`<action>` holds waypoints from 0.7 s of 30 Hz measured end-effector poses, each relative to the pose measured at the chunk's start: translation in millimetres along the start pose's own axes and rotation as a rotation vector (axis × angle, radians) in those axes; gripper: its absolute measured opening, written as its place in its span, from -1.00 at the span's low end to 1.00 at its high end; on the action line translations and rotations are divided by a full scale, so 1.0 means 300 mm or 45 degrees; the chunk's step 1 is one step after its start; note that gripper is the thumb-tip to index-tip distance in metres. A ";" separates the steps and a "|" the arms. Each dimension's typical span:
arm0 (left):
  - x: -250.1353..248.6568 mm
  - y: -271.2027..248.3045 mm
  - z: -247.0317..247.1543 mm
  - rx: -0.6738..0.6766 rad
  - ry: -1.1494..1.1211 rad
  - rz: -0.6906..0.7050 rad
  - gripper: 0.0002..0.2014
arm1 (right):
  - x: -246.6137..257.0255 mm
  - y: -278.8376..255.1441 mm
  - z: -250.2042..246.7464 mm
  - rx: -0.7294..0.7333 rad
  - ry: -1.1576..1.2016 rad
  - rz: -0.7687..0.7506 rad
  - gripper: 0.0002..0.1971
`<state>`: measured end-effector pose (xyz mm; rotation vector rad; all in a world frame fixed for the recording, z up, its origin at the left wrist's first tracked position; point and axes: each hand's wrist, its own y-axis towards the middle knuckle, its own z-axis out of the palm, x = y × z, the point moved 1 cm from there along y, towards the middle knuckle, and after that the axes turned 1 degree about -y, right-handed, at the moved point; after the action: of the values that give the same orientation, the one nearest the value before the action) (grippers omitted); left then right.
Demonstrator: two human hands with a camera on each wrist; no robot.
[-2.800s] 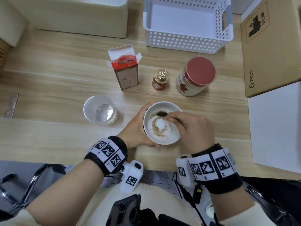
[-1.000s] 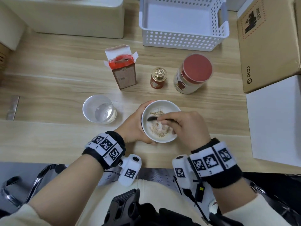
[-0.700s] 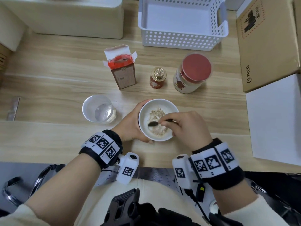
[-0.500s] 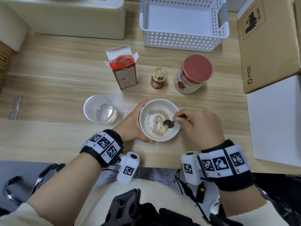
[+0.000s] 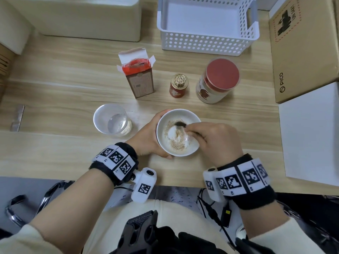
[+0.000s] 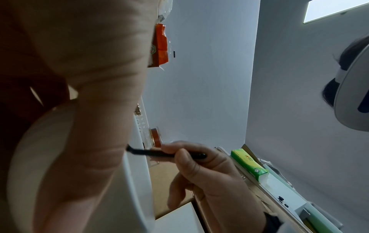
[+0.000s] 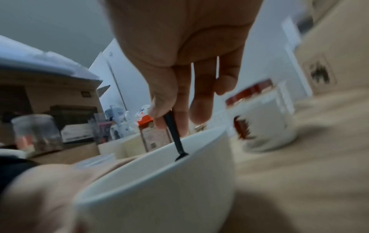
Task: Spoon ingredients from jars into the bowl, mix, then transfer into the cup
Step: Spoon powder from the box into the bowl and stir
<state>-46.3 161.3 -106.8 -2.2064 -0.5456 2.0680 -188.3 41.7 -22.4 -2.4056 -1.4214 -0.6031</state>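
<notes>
Two hands engaged. Left hand (image 5: 148, 138) cups bowl (image 5: 190, 150) wall; right hand (image 5: 218, 142) pinches spoon (image 5: 180, 124), tip inside bowl. Mixing step; powders unblended. Next: tip into cup (image 5: 111, 119), left of bowl.

The bowl (image 5: 190, 116) is plain white, with tan and white powder (image 5: 175, 137) inside and a black spoon (image 5: 180, 124). Behind it stand a red-lidded jar (image 5: 216, 81), a small red, gold-capped jar (image 5: 178, 86) and a brown carton (image 5: 141, 85) with an orange-red bag. The wristbands (image 5: 117, 160) are black with black-and-white square codes.

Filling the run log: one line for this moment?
phase: mixing | left hand: holds bowl | right hand: pinches spoon, tip in powder | cup: left of bowl, apart
</notes>
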 end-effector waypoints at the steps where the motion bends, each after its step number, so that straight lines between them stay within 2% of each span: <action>1: 0.001 0.001 0.000 0.000 -0.001 0.003 0.15 | -0.008 0.001 -0.018 -0.018 -0.035 0.052 -0.82; 2: 0.001 0.002 0.000 0.000 -0.002 0.005 0.14 | -0.018 0.000 -0.029 -0.009 -0.037 0.110 -0.85; 5: 0.001 0.005 -0.001 -0.003 0.005 0.001 0.14 | -0.019 -0.011 -0.013 0.195 0.189 0.188 -0.92; 6: -0.001 0.009 -0.001 0.001 0.005 0.000 0.15 | -0.019 -0.016 0.001 0.164 0.261 0.212 -0.92; 10: -0.012 0.019 0.000 0.035 -0.002 0.023 0.15 | -0.085 -0.022 0.032 -0.202 0.526 0.528 -0.87; 12: -0.013 0.020 -0.001 0.039 -0.007 0.007 0.17 | -0.108 -0.021 0.029 -0.266 0.543 0.615 -0.84; 14: -0.021 0.016 0.000 -0.006 0.041 -0.026 0.20 | -0.113 -0.011 0.023 -0.243 0.507 0.645 -0.88; 17: -0.053 0.003 0.004 -0.083 0.182 -0.126 0.29 | -0.119 0.014 0.010 -0.169 0.471 0.710 -0.66; 19: -0.100 -0.015 -0.002 -0.063 0.300 -0.181 0.30 | -0.112 0.030 -0.010 -0.154 0.355 0.663 -0.50; 21: -0.158 -0.053 -0.034 -0.037 0.436 -0.152 0.17 | -0.078 0.051 -0.043 -0.200 0.210 0.537 -0.50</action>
<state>-41.2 163.9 -56.2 -2.4042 -0.6556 1.5868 -187.4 11.0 -23.1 -2.5943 -0.7916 -0.8008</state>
